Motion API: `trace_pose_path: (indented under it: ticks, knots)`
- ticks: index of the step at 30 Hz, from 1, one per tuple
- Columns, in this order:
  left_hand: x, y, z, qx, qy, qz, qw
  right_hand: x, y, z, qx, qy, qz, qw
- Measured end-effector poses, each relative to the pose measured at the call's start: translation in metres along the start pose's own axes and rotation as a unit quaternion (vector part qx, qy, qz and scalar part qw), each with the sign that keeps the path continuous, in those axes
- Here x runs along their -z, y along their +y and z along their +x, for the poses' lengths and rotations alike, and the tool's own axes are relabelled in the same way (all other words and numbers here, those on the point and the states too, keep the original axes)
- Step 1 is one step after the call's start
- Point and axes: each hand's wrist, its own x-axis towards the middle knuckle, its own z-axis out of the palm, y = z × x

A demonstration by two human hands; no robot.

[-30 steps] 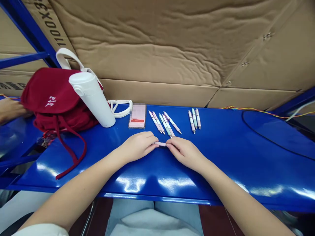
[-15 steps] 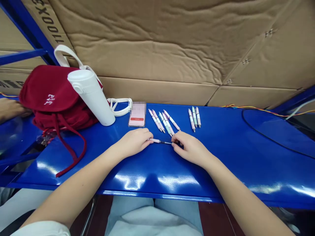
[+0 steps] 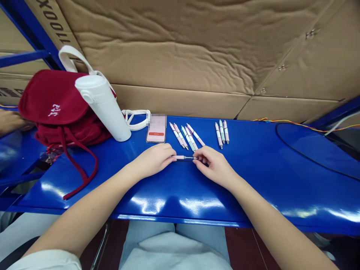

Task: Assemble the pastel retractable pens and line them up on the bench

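Note:
My left hand [image 3: 154, 161] pinches a pink pen barrel [image 3: 179, 158], which lies level and points right. From the barrel's open end a thin pen refill [image 3: 189, 158] sticks out. My right hand [image 3: 212, 163] has thumb and fingers closed on the refill's far end; a small shiny bit shows at the fingertips. Just beyond the hands lies a group of several pink, white and green pens [image 3: 189, 138], the nearest partly behind my right fingers. Farther right, 3 similar pens [image 3: 222, 134] rest side by side on the blue table [image 3: 174, 183].
A smartphone [image 3: 156, 134] lies behind my left hand. To the left, a white bottle [image 3: 105, 108] leans against a red bag [image 3: 56, 97] with a dangling strap. Another person's hand [image 3: 12, 122] is at the far left. A black cable [image 3: 306, 156] crosses the right side; cardboard [image 3: 180, 67] stands behind.
My hands have come slightly closer together, and less of the refill shows between them. The whole view has shifted a little. The loose pens lie as before.

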Motion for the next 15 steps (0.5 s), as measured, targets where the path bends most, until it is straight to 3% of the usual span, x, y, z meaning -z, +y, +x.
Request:
trace_pose_path:
  ticks: [7,15]
  knots:
    - [0.002,-0.002,-0.002,-0.006,0.034,-0.005,0.999,0.011,0.002,-0.003,-0.014,0.020,-0.016,1.000]
    - [0.002,-0.007,-0.001,0.008,-0.024,0.042,0.999,0.014,0.006,-0.001,-0.012,-0.023,-0.035,0.999]
